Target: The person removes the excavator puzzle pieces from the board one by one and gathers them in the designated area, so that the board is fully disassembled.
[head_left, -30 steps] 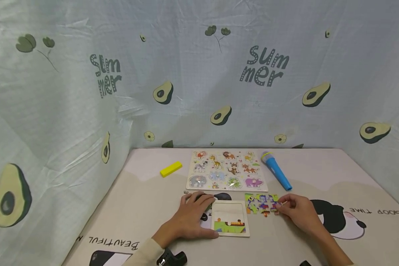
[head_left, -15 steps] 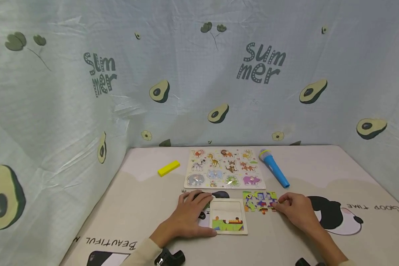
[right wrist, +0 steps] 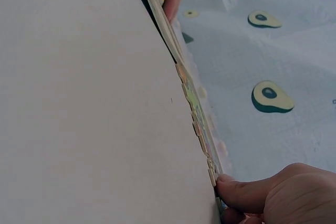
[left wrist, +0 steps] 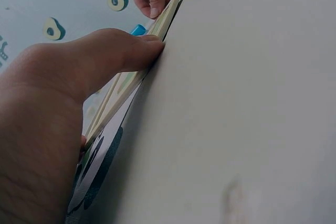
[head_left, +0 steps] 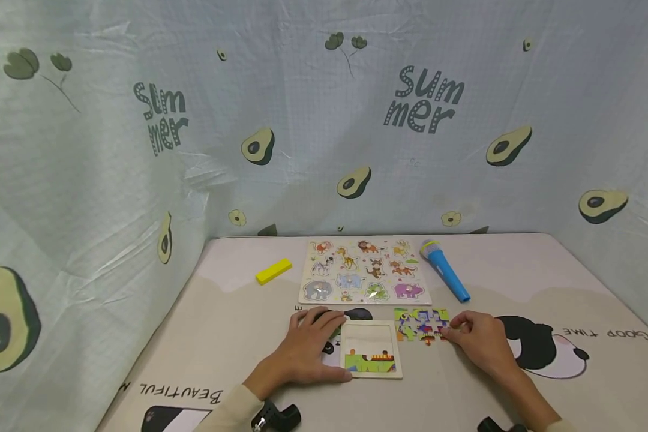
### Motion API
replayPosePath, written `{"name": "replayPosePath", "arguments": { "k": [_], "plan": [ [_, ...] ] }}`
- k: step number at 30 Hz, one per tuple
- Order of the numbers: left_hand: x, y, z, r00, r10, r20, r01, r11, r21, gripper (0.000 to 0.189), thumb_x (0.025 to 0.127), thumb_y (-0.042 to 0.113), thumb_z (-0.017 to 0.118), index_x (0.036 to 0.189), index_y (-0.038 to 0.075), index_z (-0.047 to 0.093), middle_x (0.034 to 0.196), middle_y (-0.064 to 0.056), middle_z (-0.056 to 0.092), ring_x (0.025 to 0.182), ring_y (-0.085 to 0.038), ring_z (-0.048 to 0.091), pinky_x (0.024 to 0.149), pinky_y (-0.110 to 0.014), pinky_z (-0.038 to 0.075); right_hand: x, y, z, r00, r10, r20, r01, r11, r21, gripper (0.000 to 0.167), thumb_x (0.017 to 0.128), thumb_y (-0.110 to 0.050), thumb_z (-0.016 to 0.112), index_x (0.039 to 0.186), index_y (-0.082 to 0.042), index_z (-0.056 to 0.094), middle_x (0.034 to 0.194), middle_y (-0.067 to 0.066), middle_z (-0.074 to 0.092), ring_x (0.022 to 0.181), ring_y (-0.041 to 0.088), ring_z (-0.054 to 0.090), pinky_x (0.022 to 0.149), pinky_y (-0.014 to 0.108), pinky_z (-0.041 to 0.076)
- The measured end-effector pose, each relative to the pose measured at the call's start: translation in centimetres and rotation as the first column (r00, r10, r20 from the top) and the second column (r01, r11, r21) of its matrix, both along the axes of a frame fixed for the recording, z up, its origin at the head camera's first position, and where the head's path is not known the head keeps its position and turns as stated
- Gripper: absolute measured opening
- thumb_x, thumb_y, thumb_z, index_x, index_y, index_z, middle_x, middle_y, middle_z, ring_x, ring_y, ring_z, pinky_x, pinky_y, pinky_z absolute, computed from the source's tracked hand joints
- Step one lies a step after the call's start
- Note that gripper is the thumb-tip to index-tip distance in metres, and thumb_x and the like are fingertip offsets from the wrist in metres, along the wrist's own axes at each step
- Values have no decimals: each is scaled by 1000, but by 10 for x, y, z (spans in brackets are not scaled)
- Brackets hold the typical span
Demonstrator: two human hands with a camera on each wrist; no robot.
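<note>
In the head view a square wooden puzzle tray (head_left: pixel 398 348) lies flat, its lower part filled with green and orange pieces. My left hand (head_left: pixel 308 348) holds its left side, thumb on the near edge (left wrist: pixel 142 51) and fingers toward the far corner. Right of the tray lies a patch of joined jigsaw pieces (head_left: pixel 410 327), mostly green, purple and yellow. My right hand (head_left: pixel 480 342) pinches a jigsaw piece (head_left: pixel 444 331) at the patch's right edge between thumb and index finger. In the right wrist view that thumb (right wrist: pixel 241 192) presses the end of the row.
Behind the tray lies an animal peg board (head_left: pixel 364 270). A blue toy microphone (head_left: pixel 447 275) is to its right, a yellow block (head_left: pixel 273 272) to its left. Printed cloth covers the table and hangs as walls at the back and sides. Black wrist gear (head_left: pixel 276 415) sits on the left wrist.
My right fingers have moved slightly left, bringing the piece at the right edge closer against the joined patch. My left hand stays on the tray. The head view has shifted a little.
</note>
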State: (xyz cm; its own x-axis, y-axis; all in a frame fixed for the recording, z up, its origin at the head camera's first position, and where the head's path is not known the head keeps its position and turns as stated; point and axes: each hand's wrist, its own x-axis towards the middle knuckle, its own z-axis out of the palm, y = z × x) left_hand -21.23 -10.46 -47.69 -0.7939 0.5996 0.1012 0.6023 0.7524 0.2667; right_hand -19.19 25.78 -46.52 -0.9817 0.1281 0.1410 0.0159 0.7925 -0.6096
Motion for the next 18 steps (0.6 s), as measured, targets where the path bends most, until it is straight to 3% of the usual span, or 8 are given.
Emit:
{"name": "replayPosePath", "arguments": {
  "k": [10, 15, 18],
  "plan": [
    [1, 0, 0, 1000, 5, 5, -5, 1000, 7, 103, 73, 86, 58, 155, 26, 41, 158, 10, 38, 147, -23, 27, 112, -59, 21, 2, -4, 14, 999, 19, -32, -19, 1000, 4, 23, 87, -20, 78, 98, 0, 76, 68, 1, 59, 68, 19, 49, 54, 28, 37],
    [1, 0, 1, 1000, 3, 6, -3, 1000, 0, 102, 74, 85, 58, 155, 26, 41, 158, 10, 38, 147, -23, 27, 113, -58, 20, 6, -27, 22, 986, 161, -39, -162, 987, -15, 20, 85, -17, 82, 100, -4, 79, 75, -1, 63, 71, 16, 51, 55, 24, 42],
    [1, 0, 1, 1000, 2, 10, -2, 1000, -7, 102, 74, 85, 58, 155, 27, 41, 158, 10, 38, 147, -23, 27, 113, -58, 20, 6, -45, 23, 957, 287, -35, -288, 958, -8, 20, 83, -14, 82, 102, -7, 80, 77, -5, 63, 73, 12, 52, 60, 23, 44]
  ]
}}
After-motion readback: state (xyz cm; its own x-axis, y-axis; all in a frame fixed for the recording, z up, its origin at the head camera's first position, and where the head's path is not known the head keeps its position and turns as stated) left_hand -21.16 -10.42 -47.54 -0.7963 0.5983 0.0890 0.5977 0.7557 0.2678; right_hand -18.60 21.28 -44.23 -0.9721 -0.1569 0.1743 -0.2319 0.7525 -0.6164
